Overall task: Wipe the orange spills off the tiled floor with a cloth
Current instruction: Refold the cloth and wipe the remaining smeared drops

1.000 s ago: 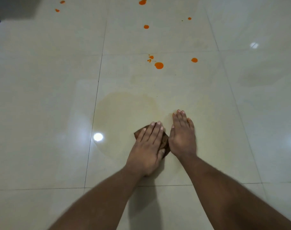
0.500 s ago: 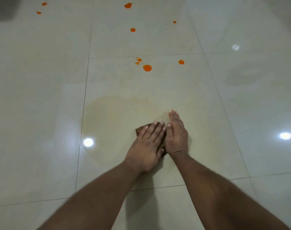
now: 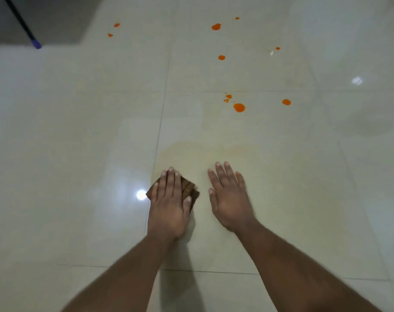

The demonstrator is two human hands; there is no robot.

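Note:
A folded brown cloth (image 3: pixel 188 188) lies on the glossy cream tiled floor (image 3: pixel 281 176). My left hand (image 3: pixel 169 199) presses flat on the cloth with straight fingers and covers most of it. My right hand (image 3: pixel 229 197) rests flat on the bare tile to the right, a short gap from the cloth. A faint yellowish smear (image 3: pixel 191 154) spreads just ahead of both hands. Farther ahead sit several orange drops, the largest (image 3: pixel 239 107) with small splashes beside it, another (image 3: pixel 286 102) to its right, and more at the far end (image 3: pixel 216 26).
A dark pole with a purple tip (image 3: pixel 35 44) leans in at the far left, over a grey shadowed patch. Two more orange drops (image 3: pixel 116 25) lie at the far left. Ceiling lights reflect as bright spots on the tiles (image 3: pixel 141 194).
My left hand has slid the cloth to the left, away from my right hand. The two hands were side by side and touching; now a gap separates them. The view has tilted up.

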